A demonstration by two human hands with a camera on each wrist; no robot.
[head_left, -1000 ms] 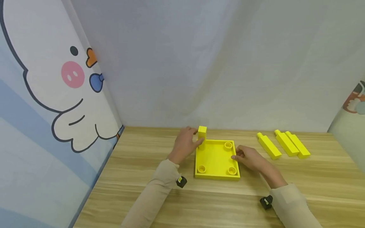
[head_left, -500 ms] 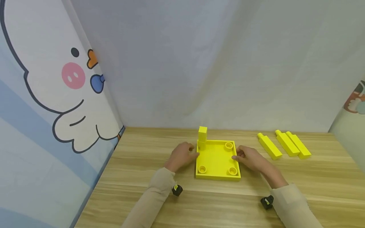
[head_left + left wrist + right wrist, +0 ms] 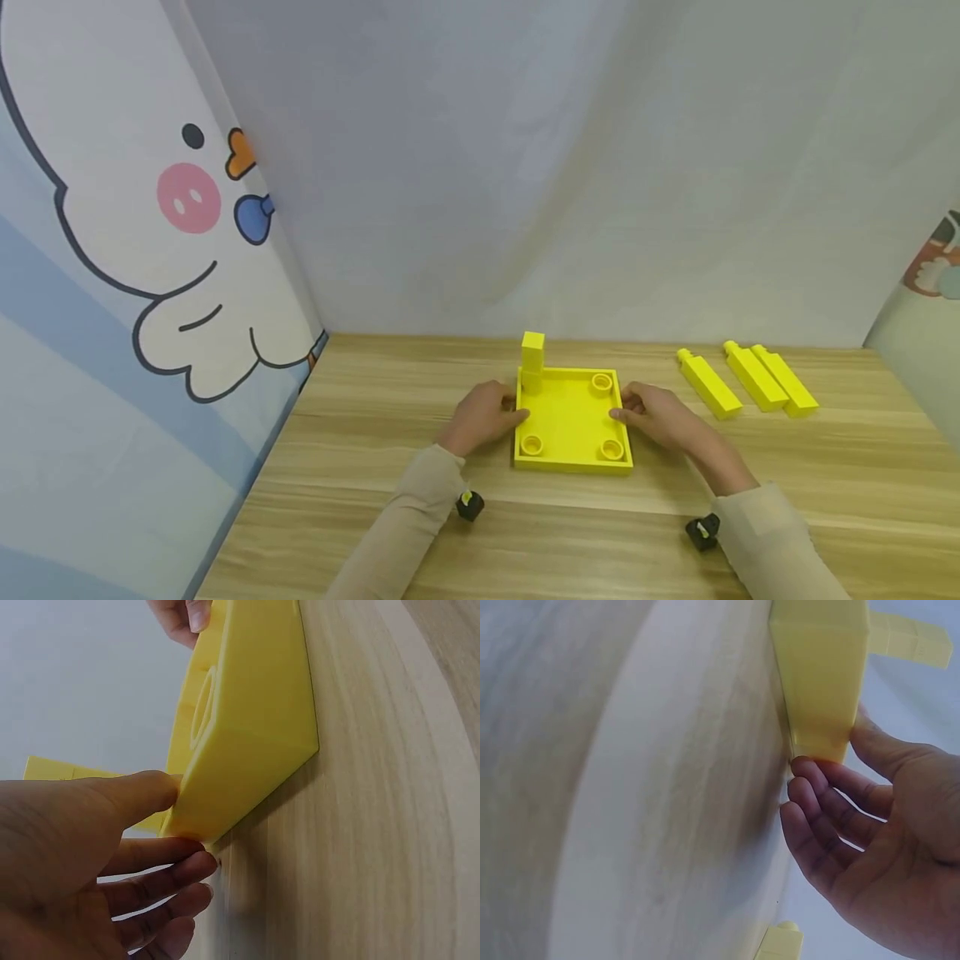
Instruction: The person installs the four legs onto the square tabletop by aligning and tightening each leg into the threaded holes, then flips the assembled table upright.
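Note:
A square yellow tray-like piece [image 3: 572, 421] with raised walls lies on the table, round sockets showing in three of its corners. In its far left corner a square yellow post [image 3: 532, 353] stands upright. My left hand [image 3: 482, 417] pinches the left wall, thumb over the inner side; the left wrist view shows that thumb and the index finger [image 3: 154, 851] on either side of the wall, the other fingers loosely curled below. Opposite, my right hand [image 3: 662, 418] pinches the right wall between thumb [image 3: 874, 742] and fingers.
To the right on the wooden table [image 3: 847, 483] lie three loose yellow posts with knobbed ends: one apart [image 3: 708, 385] and two side by side, a middle post [image 3: 753, 377] and an outer post [image 3: 787, 383]. A pale curtain [image 3: 570, 167] rises behind the table's back edge.
My left hand has let go of the upright post, drawn back toward me and taken hold of the tray-like piece's left wall. The right hand stays on the right wall.

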